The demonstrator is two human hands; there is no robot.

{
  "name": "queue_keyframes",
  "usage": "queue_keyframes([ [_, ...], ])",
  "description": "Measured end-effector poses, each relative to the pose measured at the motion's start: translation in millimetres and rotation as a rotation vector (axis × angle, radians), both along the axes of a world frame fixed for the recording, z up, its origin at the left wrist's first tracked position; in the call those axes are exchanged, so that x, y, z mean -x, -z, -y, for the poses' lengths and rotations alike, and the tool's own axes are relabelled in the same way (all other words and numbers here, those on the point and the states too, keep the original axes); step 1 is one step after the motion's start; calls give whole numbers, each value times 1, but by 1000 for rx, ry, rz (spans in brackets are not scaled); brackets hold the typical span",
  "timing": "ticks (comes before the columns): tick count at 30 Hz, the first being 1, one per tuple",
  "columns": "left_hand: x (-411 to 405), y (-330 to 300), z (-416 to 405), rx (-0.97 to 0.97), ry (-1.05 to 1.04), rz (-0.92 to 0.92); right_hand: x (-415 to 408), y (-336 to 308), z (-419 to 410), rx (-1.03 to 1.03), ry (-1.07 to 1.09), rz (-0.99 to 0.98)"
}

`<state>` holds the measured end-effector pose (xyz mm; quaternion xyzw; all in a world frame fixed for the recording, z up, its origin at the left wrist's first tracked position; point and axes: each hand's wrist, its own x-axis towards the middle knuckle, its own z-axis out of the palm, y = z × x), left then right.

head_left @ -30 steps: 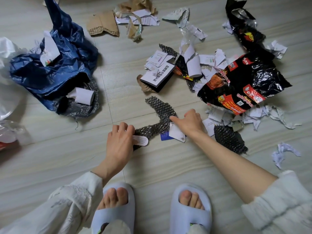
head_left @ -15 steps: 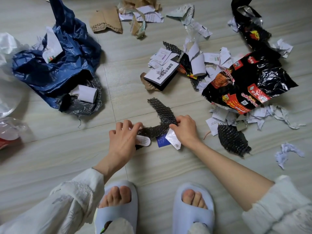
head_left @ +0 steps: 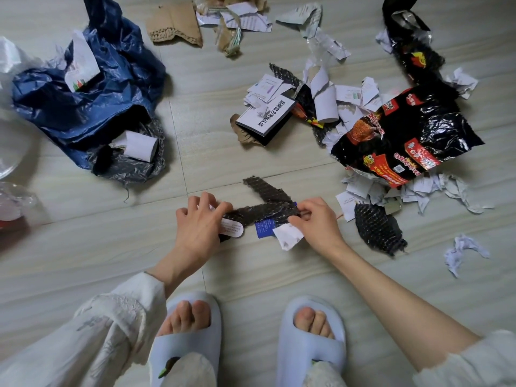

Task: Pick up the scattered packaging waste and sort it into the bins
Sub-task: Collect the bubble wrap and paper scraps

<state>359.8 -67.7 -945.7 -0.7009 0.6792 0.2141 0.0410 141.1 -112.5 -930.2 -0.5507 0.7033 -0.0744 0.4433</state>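
On the floor, both hands — left (head_left: 199,224), right (head_left: 315,222) — pinch opposite ends of the bubble-wrap strip (head_left: 265,209).

Both ends of black bubble wrap strip (head_left: 264,210) now pinched: left hand (head_left: 199,227) closed over near end with oval tag (head_left: 231,229), right hand (head_left: 315,222), flat on white scrap (head_left: 289,237) a second ago, curled around far end. Scrap pulled nearer, blue card (head_left: 264,229) uncovered.
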Motion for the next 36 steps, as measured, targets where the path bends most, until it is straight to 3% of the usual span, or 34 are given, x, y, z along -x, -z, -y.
queue_keyframes([
  [5,-1,-1,-4,-8,-1,49,-8,2,-2,66,-382,-135],
  [11,-4,0,-5,30,108,71,-10,-3,7,68,-547,-196],
  [20,-9,-9,-6,-73,45,58,-11,-3,19,-47,-457,-219],
  [32,-10,-8,-11,-30,33,10,-7,-5,21,-172,-375,-327],
  [36,-13,-9,-12,-5,94,-17,0,-5,23,-178,-247,-219],
])
